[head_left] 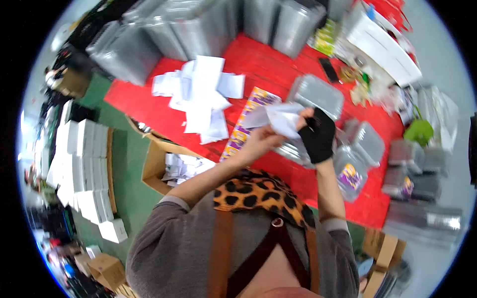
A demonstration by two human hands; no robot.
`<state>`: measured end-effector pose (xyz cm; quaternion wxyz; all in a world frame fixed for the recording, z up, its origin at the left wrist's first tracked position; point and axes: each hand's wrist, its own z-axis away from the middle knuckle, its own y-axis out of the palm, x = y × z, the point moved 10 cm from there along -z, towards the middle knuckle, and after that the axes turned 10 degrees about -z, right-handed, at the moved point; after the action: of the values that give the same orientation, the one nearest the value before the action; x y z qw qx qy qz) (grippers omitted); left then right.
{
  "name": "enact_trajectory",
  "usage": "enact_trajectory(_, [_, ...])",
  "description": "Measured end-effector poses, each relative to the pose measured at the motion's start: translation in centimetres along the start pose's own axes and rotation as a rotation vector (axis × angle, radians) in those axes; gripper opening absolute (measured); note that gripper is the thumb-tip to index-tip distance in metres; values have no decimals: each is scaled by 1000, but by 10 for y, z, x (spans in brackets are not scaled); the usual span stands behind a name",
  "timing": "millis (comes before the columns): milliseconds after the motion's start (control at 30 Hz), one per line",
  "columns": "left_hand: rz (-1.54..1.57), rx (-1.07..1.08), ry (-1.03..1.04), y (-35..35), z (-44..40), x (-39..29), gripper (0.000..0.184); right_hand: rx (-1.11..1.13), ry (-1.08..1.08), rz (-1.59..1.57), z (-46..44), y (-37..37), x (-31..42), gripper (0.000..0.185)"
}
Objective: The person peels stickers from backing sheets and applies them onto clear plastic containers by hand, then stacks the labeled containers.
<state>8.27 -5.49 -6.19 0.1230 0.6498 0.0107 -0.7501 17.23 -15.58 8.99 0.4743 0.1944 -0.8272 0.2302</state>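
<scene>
In front of my chest, a folded piece of white paper [284, 120] is held up between my two hands, slightly blurred. My bare left hand [263, 143] pinches its lower edge. On the right side, my right hand [317, 133], in a black fingerless glove, grips the paper with thumb and fingers. A strip of purple and yellow labels [233, 145] lies under and beside the paper. Just beyond my right hand sits a clear plastic container [318, 94]; another part of clear plastic shows below the paper, partly covered by my hands.
Loose white papers [198, 94] are spread on the red table [169, 121]. Stacks of clear containers [194, 30] line the far edge. To the right are a labelled container [350, 174], a phone [328, 69] and a white box [382, 47]. An open carton [154, 166] holds paper scraps.
</scene>
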Motion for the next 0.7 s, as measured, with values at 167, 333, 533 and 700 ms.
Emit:
enact_trajectory(167, [6, 154, 17, 19, 12, -32, 51, 48, 159, -21, 2, 8, -25, 10])
enact_trajectory(333, [21, 126, -108, 20, 5, -11, 49, 71, 302, -266, 10, 12, -40, 9])
enact_trajectory(533, [12, 151, -66, 21, 3, -25, 51, 78, 172, -158, 12, 6, -24, 7])
enact_trajectory(700, [143, 183, -91, 21, 3, -22, 51, 106, 276, -323, 13, 1, -35, 7])
